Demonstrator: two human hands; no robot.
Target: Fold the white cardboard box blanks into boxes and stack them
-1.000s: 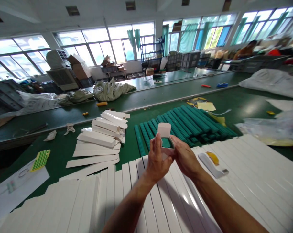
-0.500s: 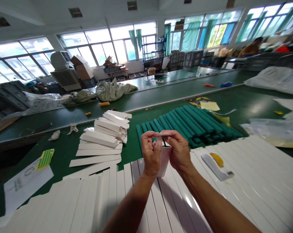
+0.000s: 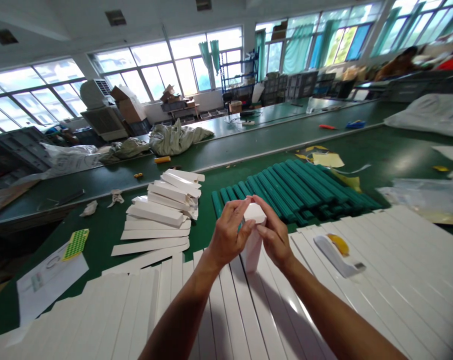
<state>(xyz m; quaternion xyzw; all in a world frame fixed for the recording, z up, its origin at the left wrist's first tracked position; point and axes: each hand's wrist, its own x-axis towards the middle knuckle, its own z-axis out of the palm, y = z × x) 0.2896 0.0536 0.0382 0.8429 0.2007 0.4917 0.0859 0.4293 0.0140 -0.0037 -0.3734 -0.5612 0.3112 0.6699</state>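
Note:
A narrow white cardboard box point(image 3: 253, 250) stands on end between my hands, its top flap lying across the end. My left hand point(image 3: 230, 230) grips the upper left side, with the thumb against the flap's near edge. On the other side my right hand point(image 3: 275, 232) is closed around the top right corner, fingers behind and thumb in front. Below them lies a row of flat white boxes point(image 3: 226, 300). Just beyond is a stack of green ribbed bars point(image 3: 282, 187). Whatever the held box contains is hidden.
A white tape dispenser point(image 3: 337, 255) with yellow tape lies on the boxes at right. Folded white cartons point(image 3: 159, 215) are piled at left, near a paper sheet point(image 3: 54, 285) and a green-and-yellow sticker sheet point(image 3: 75, 244). Plastic bags point(image 3: 425, 197) lie at far right.
The box's end flap, raised and partly open before, has come down over the top. Both hands have shifted from pinching the flap to holding around the box's upper end.

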